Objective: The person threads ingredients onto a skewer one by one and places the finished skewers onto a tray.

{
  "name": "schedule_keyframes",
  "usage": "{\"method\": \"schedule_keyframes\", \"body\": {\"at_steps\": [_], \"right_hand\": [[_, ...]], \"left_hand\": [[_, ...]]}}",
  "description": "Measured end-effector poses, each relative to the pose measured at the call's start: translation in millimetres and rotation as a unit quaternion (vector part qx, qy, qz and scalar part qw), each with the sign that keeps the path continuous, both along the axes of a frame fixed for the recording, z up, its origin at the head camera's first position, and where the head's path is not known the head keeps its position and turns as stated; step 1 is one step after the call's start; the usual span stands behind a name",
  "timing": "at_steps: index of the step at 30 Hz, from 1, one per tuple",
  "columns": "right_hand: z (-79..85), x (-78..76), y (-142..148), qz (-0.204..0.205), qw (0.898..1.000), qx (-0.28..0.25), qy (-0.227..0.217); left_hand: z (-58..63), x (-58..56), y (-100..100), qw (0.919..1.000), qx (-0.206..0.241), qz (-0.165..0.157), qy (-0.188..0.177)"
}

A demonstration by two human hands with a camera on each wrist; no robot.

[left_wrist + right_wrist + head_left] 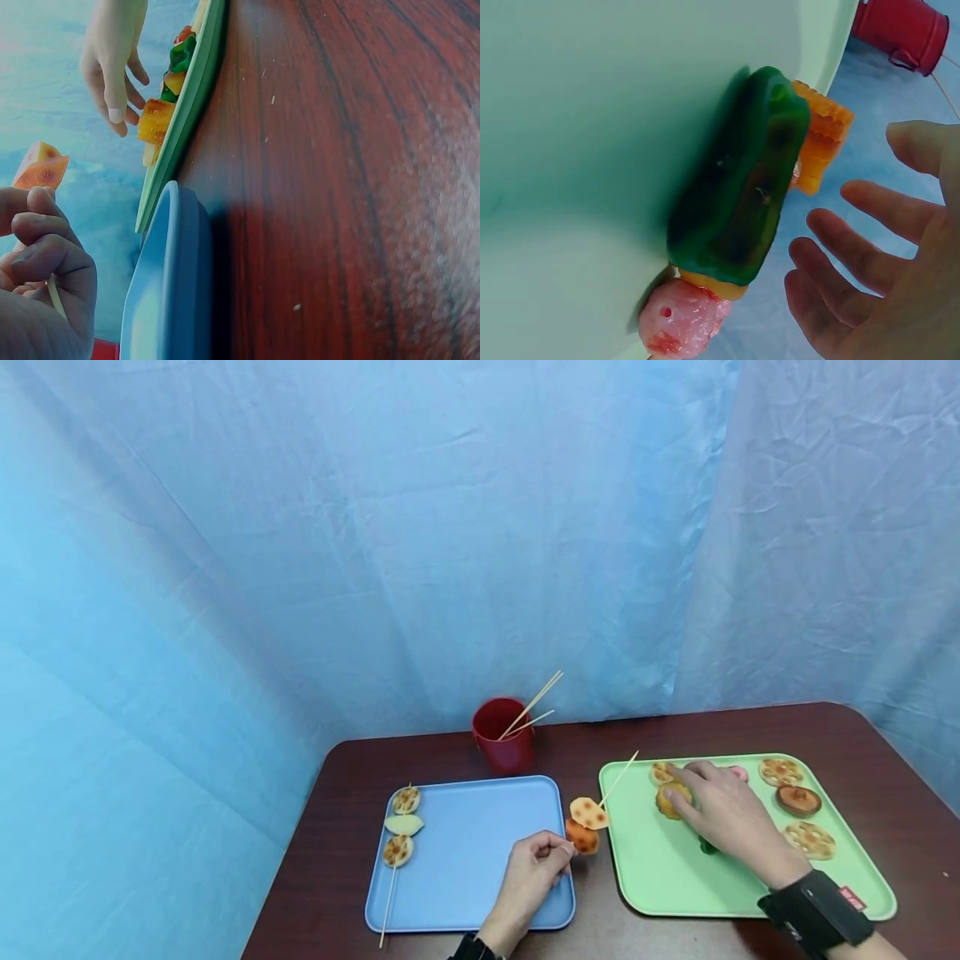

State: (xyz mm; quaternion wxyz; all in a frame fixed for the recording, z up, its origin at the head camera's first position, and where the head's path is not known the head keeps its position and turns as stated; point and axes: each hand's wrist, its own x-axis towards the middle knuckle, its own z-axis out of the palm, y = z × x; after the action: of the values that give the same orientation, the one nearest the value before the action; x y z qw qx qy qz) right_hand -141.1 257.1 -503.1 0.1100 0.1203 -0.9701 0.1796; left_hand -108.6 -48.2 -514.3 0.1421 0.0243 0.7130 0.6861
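Observation:
My left hand [531, 870] pinches a wooden skewer [619, 777] over the right edge of the blue tray [472, 852]. Threaded on it are a pale spotted slice [588, 813] and a darker orange slice [582, 837], next to my fingertips. Over the green tray [652, 877] hovers my right hand [723, 814], fingers spread and holding nothing. Closest to its thumb is a yellow corn piece [673, 799]. The right wrist view shows a green pepper piece [739, 180] beside the corn and a pink meat-like piece [682, 319], all apart from the fingers.
A finished-looking skewer with lotus root slices [398, 851] and a pale green slice [403, 825] lies on the blue tray's left side. Behind stands a red bucket [504, 752] with several sticks. A brown mushroom cap [798, 801] and lotus slices [810, 841] sit at the green tray's right.

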Motion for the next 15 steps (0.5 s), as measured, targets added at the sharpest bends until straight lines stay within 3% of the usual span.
{"method": "schedule_keyframes", "body": {"at_steps": [9, 15], "right_hand": [[-6.8, -1.4, -2.1, -0.002, 0.999, 0.027, 0.031], [-5.5, -3.1, -4.9, -0.004, 1.000, -0.003, 0.006]], "left_hand": [[0.5, -0.1, 0.5, 1.0000, 0.000, 0.001, -0.003], [0.6, 0.1, 0.4, 1.0000, -0.003, 0.003, -0.004]]}}
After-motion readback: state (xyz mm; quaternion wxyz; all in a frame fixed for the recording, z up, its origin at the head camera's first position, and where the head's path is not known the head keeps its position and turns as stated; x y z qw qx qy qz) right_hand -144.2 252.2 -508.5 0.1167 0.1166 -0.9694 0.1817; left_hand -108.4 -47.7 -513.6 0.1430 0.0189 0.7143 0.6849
